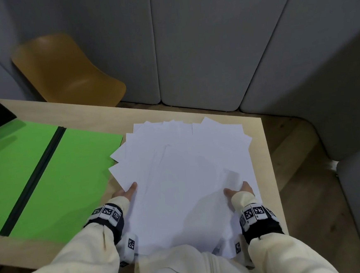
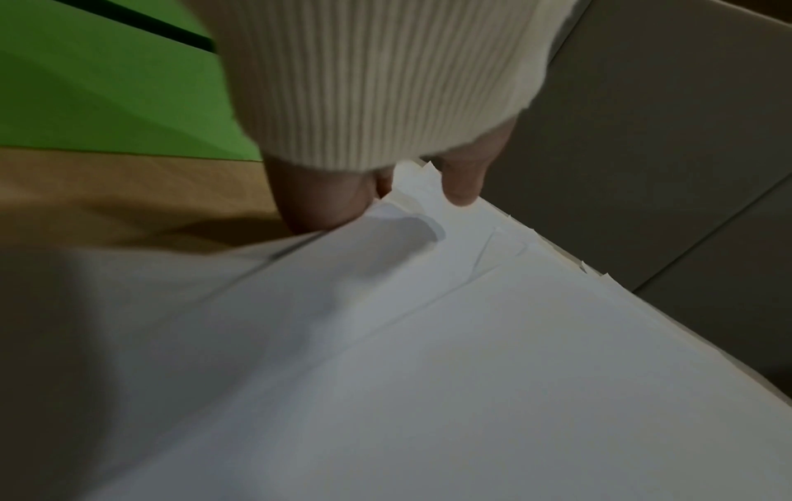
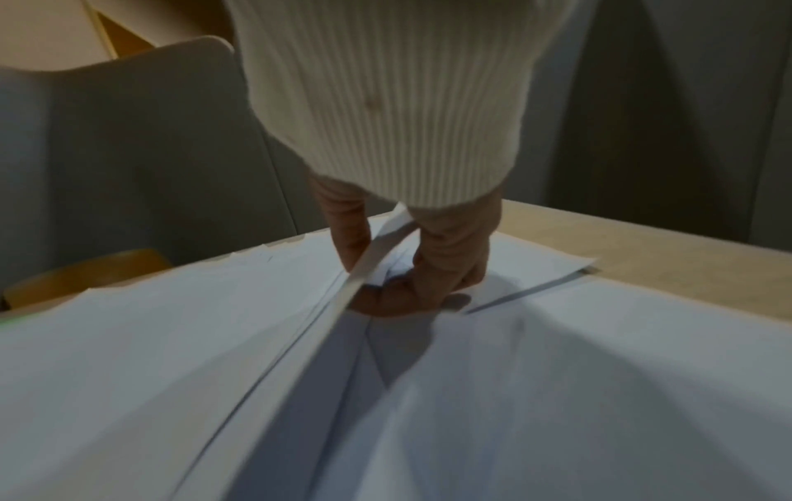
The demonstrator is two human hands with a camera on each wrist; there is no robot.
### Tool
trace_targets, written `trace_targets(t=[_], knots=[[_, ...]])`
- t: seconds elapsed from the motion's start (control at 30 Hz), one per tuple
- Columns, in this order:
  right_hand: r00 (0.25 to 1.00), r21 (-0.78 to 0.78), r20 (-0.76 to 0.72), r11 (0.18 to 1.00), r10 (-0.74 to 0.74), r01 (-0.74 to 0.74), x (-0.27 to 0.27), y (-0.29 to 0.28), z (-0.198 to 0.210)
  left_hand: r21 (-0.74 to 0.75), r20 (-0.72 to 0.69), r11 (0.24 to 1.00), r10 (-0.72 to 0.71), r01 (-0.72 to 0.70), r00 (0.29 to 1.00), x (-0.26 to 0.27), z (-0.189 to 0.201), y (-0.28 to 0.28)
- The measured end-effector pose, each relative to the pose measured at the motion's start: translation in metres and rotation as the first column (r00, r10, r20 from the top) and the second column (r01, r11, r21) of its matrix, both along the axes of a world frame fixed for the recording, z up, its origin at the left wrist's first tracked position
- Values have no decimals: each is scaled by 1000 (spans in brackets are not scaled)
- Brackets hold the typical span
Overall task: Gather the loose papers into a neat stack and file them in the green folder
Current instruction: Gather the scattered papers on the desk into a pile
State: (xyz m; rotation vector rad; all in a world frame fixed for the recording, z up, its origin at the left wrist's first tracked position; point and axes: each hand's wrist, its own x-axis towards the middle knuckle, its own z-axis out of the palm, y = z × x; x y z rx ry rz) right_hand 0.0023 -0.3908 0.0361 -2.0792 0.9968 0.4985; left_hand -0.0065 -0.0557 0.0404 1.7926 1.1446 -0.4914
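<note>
My left hand (image 1: 127, 192) and right hand (image 1: 239, 188) each pinch a side of the fanned papers (image 1: 184, 179), with the green folder (image 1: 48, 168) open at the left.

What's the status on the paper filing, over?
Left hand and right hand grip the papers at their side edges, sheets fanned, not squared. Green folder lies open at left, unfilled. Nothing blocks the way.
</note>
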Motion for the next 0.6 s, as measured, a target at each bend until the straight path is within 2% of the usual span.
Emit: trace_targets(t=[0.07, 0.13, 0.17, 0.23, 0.33, 0.43, 0.57, 0.6], knots=[[994, 2, 70, 996, -84, 84, -3, -4, 4, 69, 31, 996, 48, -50, 998, 6, 6, 2], [961, 25, 185, 978, -206, 205, -4, -11, 7, 101, 123, 991, 77, -89, 989, 13, 6, 5], [933, 45, 251, 966, -259, 256, -4, -13, 11, 126, 156, 989, 63, -83, 986, 16, 5, 7], [908, 75, 292, 953, -301, 292, -1, -14, 12, 143, 195, 988, 34, -63, 980, 21, 4, 7], [975, 65, 146, 985, -168, 160, 6, -6, 9, 148, 216, 985, 51, -84, 975, 28, -2, -2], [998, 37, 58, 999, 27, -29, 11, -2, 5, 126, 138, 978, 151, -169, 979, 30, 5, -9], [995, 83, 103, 997, -3, -5, 17, -10, 4, 131, 78, 975, 172, -181, 982, 24, 2, 2], [993, 101, 115, 994, -39, 28, 18, -10, 4, 151, 114, 963, 206, -222, 972, 23, -3, 9]])
